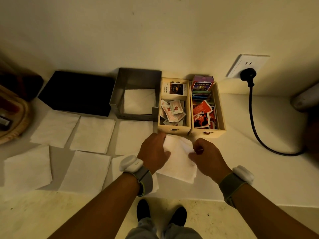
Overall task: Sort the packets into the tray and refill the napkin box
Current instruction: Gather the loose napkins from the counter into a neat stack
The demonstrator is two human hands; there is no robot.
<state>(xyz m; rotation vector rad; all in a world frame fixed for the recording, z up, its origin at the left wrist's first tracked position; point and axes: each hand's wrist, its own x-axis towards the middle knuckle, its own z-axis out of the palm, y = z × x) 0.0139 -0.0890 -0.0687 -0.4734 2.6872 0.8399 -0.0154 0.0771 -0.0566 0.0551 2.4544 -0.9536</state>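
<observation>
Both hands hold one white napkin (179,161) just in front of the wooden trays. My left hand (153,150) grips its left edge and my right hand (206,156) pinches its right edge. The grey metal napkin box (136,78) stands open behind, with a napkin (139,100) lying flat inside. Several more napkins (93,134) lie spread on the counter to the left. The left wooden tray (173,129) holds white-and-red packets (172,110) and a small card. The right wooden tray (219,107) holds red packets (202,112) and a purple box.
A black lid or box (77,92) lies left of the napkin box. A woven basket (15,125) sits at the far left edge. A black cable (255,125) runs from a wall socket (248,66) across the counter at right. A rounded object (305,99) is at far right.
</observation>
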